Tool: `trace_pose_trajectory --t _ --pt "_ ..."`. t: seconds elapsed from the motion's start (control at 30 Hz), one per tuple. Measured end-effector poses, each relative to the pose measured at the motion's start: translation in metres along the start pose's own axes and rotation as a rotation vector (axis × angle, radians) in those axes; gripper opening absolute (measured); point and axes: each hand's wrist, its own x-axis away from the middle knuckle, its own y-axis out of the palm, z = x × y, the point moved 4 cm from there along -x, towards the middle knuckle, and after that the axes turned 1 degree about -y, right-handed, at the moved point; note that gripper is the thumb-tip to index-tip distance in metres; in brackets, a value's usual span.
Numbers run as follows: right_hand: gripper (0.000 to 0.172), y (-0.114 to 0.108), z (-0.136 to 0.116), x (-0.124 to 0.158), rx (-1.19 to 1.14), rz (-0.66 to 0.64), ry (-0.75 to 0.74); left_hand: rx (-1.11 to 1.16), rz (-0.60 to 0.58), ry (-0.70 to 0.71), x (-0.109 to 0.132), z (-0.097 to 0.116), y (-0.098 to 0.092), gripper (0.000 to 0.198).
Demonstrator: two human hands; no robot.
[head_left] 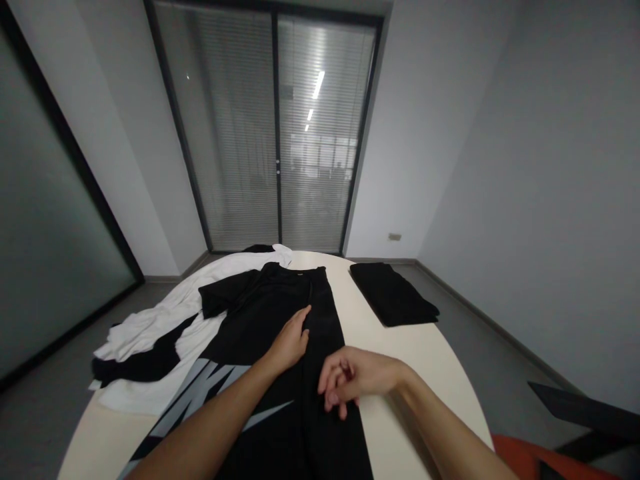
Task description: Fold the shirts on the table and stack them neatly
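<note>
A black T-shirt [270,300] with a grey jagged pattern lies spread on the table, with one side folded inward over its middle. On the shirt, beside the fold's edge, rests my left hand [291,341], index finger stretched toward the collar and thumb apart. My right hand [355,379] hovers at or just above the shirt's right edge, fingers loosely bent with gaps between them and nothing visible inside. Whether it touches the cloth I cannot tell.
White and black clothes [150,330] lie in a loose pile along the left of the round, pale table [430,360]. A folded black garment [393,293] sits at the far right. An orange chair [540,460] stands at the lower right, glass doors [320,200] beyond the table.
</note>
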Motion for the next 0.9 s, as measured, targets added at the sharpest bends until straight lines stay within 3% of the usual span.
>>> trace_pose_trajectory --t 0.13,0.23,0.4,0.53,0.7,0.9 --pt "0.025 -0.039 -0.002 0.006 0.357 0.632 -0.26 -0.055 -0.015 0.025 0.003 0.003 0.002 0.059" --pt "0.024 -0.051 0.002 0.009 0.617 0.826 -0.333 -0.045 0.01 0.045 0.002 0.008 -0.002 0.059" --pt "0.04 -0.049 0.014 0.004 0.72 0.741 -0.324 -0.043 0.114 -0.042 -0.001 0.01 -0.012 0.059" --pt "0.046 -0.043 0.018 -0.002 0.821 0.654 -0.248 -0.215 0.077 -0.112 0.002 0.008 -0.009 0.056" --pt "0.051 -0.044 0.019 -0.004 0.887 0.643 -0.185 -0.424 0.026 -0.058 0.009 0.019 -0.008 0.057" --pt "0.042 -0.05 0.021 -0.004 0.894 0.604 -0.13 -0.625 -0.024 0.062 0.011 0.054 -0.03 0.033"
